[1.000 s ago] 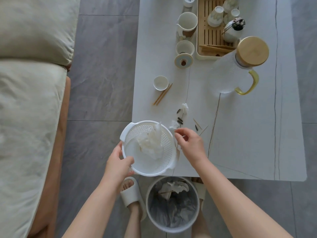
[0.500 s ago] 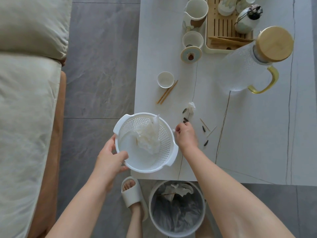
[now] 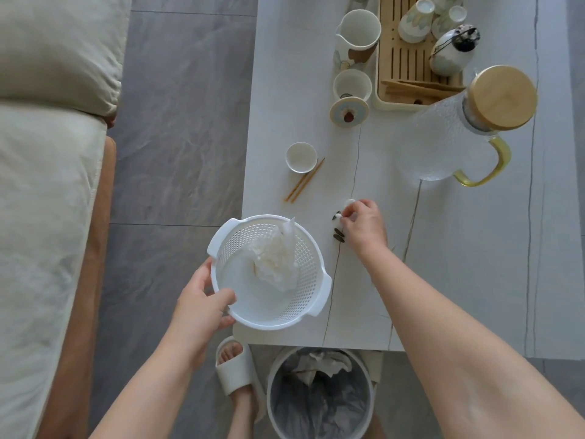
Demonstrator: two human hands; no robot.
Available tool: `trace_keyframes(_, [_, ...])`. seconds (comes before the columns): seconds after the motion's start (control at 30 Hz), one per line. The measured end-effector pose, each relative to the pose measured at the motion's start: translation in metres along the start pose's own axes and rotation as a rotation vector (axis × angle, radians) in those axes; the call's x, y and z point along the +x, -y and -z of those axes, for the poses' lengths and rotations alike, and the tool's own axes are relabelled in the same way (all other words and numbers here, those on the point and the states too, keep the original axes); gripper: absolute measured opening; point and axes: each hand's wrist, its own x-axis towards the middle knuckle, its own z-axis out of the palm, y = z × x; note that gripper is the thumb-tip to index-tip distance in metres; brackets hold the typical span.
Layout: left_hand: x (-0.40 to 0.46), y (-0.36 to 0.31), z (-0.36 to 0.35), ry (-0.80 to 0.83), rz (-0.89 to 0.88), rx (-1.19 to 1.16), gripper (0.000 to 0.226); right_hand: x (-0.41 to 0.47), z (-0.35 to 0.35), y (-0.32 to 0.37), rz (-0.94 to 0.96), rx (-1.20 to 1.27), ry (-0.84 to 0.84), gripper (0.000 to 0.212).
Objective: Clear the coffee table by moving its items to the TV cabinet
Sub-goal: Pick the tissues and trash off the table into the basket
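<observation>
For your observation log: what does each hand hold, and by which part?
Left hand grips the white basket by its near rim; right hand pinches a small white scrap.

The right hand (image 3: 362, 224) hides part of a small white scrap (image 3: 348, 202). The wooden tray (image 3: 411, 90) is cut off at the top.

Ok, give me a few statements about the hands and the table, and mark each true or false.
1. The left hand grips the rim of the white basket. True.
2. The right hand holds the glass pitcher. False: it pinches a small white scrap beside the dark seeds.
3. The basket is empty. False: crumpled tissue lies in it.
4. A waste bin stands on the floor below the table edge. True.
5. The pitcher's wooden lid is off. False: it is on.
</observation>
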Motion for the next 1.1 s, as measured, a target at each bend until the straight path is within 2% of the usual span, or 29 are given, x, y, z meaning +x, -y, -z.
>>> trace_keyframes(0.13, [0.002,-0.004,-0.002,0.004,-0.012,0.006,0.066,0.003,0.003,0.001,-0.089,-0.012,-0.017,0.016])
trace_keyframes(0.23, [-0.001,-0.009,-0.006,0.002,-0.021,0.009,0.066,-0.02,0.012,0.01,-0.109,0.268,-0.053,0.014])
trace_keyframes(0.3, [-0.004,-0.012,-0.009,0.0,-0.02,0.005,0.064,-0.048,0.02,0.023,-0.054,0.439,-0.082,0.019])
trace_keyframes(0.37, [-0.006,-0.015,-0.012,0.002,-0.013,-0.01,0.064,-0.08,0.027,0.035,0.055,0.511,-0.103,0.026])
trace_keyframes(0.5, [-0.009,-0.018,-0.016,0.008,-0.014,-0.026,0.065,-0.131,0.023,0.055,0.447,0.337,-0.028,0.011])
trace_keyframes(0.6, [-0.012,-0.015,-0.014,0.016,-0.026,-0.017,0.063,-0.149,0.011,0.057,0.591,0.07,0.108,0.025])
trace_keyframes(0.67, [-0.013,-0.012,-0.008,0.018,-0.036,-0.015,0.061,-0.153,0.011,0.051,0.628,0.083,0.085,0.029])
trace_keyframes(0.73, [-0.014,-0.009,0.003,0.009,-0.067,0.031,0.062,-0.152,0.018,0.038,0.588,0.161,0.022,0.029])
trace_keyframes(0.83, [-0.011,-0.005,0.027,-0.045,-0.141,0.175,0.065,-0.142,0.028,0.006,0.393,0.145,-0.069,0.03])
trace_keyframes(0.97, [-0.003,0.001,0.063,-0.129,-0.138,0.19,0.064,-0.122,0.03,-0.032,0.079,0.047,-0.03,0.041])
trace_keyframes(1.1, [0.009,0.007,0.091,-0.198,-0.119,0.17,0.065,-0.101,0.019,-0.053,-0.131,-0.02,-0.016,0.056])
